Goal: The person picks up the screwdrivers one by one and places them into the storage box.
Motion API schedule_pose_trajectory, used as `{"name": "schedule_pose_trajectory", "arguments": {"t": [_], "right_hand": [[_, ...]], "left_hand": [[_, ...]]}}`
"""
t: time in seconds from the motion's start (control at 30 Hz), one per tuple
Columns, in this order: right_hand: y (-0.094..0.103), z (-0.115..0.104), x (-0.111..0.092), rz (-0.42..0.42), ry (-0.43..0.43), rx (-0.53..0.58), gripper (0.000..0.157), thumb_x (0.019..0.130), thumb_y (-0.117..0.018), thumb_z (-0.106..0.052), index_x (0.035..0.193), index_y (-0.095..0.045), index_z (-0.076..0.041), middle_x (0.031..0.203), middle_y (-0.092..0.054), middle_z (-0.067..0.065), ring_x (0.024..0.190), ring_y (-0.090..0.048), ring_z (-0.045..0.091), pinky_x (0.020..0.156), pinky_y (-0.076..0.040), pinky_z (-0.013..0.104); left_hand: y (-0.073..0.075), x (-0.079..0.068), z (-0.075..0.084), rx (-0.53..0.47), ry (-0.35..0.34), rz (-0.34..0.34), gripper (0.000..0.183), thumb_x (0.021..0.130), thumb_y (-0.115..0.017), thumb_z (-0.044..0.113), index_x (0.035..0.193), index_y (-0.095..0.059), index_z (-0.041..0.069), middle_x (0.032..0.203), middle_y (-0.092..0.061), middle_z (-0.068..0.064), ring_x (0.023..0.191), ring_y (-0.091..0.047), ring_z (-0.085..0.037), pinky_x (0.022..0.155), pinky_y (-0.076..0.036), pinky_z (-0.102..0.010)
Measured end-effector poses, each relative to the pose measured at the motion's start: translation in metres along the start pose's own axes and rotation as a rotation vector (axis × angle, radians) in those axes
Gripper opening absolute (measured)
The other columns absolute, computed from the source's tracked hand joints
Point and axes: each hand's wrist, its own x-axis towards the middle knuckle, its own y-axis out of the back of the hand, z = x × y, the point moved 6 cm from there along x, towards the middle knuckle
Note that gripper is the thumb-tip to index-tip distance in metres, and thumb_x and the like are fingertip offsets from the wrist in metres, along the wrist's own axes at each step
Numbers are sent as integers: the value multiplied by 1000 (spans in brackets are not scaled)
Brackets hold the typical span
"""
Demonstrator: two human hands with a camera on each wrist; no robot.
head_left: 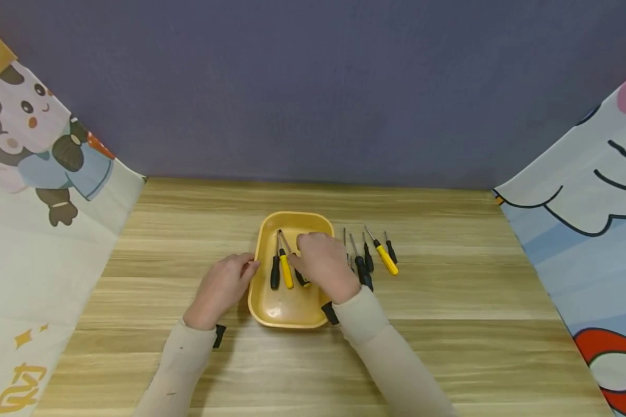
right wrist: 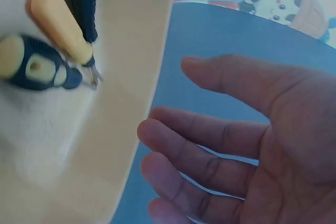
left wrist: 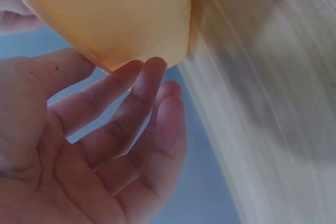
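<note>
A yellow plastic tray (head_left: 281, 313) lies on the table with three screwdrivers in it. One has a black handle (head_left: 275, 273), one a yellow handle (head_left: 286, 271), and the third, black and yellow (head_left: 301, 280), is partly covered by my right hand. My left hand (head_left: 220, 289) pinches the tray's left rim between thumb and fingers, the fingertips against the outer wall (left wrist: 136, 30). Over the tray's right half is my right hand (head_left: 324, 265); in the right wrist view its fingers (right wrist: 210, 161) are loosely bent, with nothing between them and the thumb.
Several more screwdrivers lie on the wooden table (head_left: 448, 278) right of the tray, among them a yellow one (head_left: 386, 259), a small black one (head_left: 390, 249) and a larger black one (head_left: 363, 272). A grey-blue wall (head_left: 313, 104) rises behind, with cartoon-printed panels at both sides.
</note>
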Motion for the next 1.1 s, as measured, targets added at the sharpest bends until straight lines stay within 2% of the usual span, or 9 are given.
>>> {"name": "schedule_pose_trajectory", "arguments": {"t": [0.07, 0.2, 0.33, 0.5, 0.77, 0.87, 1.1], "right_hand": [[4, 7, -6, 19, 9, 5, 27, 96, -69, -39, 88, -69, -13, 75, -62, 1, 57, -54, 15, 48, -44, 29], [12, 23, -18, 78, 22, 48, 29, 94, -71, -37, 108, -73, -13, 96, -68, 2, 76, -61, 18, 61, -51, 34], [15, 40, -28, 171, 63, 96, 27, 93, -73, -32, 107, -74, -9, 97, -68, 3, 82, -62, 19, 67, -52, 35], [12, 68, -37, 250, 75, 143, 26, 92, -75, -29, 108, -74, -8, 99, -69, 4, 79, -63, 19, 63, -53, 34], [2, 121, -50, 331, 38, 178, 23, 91, -76, -22, 104, -73, -3, 98, -71, 9, 85, -65, 27, 71, -54, 46], [-3, 142, -54, 359, 5, 184, 22, 90, -77, -18, 103, -73, -1, 97, -70, 12, 84, -65, 30, 70, -54, 48], [-18, 181, -57, 357, -75, 157, 24, 89, -77, -14, 106, -73, 2, 95, -67, 17, 81, -64, 31, 68, -54, 48]], "left_hand": [[0, 0, 0, 1, 7, -6, 32, 103, -59, 25, 120, -69, 0, 87, -65, -7, 72, -57, -18, 66, -51, -38], [0, 1, 0, 3, 13, -10, 32, 103, -59, 25, 121, -68, 0, 87, -65, -7, 72, -57, -17, 66, -52, -38], [1, 1, 1, 2, 13, -8, 32, 103, -59, 24, 121, -68, 0, 86, -65, -7, 72, -57, -17, 65, -52, -37], [1, 0, 1, -6, 13, -5, 31, 103, -59, 24, 121, -69, 0, 86, -65, -7, 72, -56, -17, 65, -51, -36], [-1, 0, 0, -3, 8, 0, 30, 103, -59, 24, 120, -69, 1, 89, -66, -8, 74, -57, -17, 66, -51, -37], [-1, 0, 0, -2, 6, 3, 30, 103, -59, 24, 120, -69, 1, 88, -66, -8, 73, -56, -17, 66, -51, -38], [-1, -1, 0, -5, 7, 0, 30, 103, -59, 24, 121, -69, 1, 87, -65, -7, 72, -56, -17, 65, -50, -37]]}}
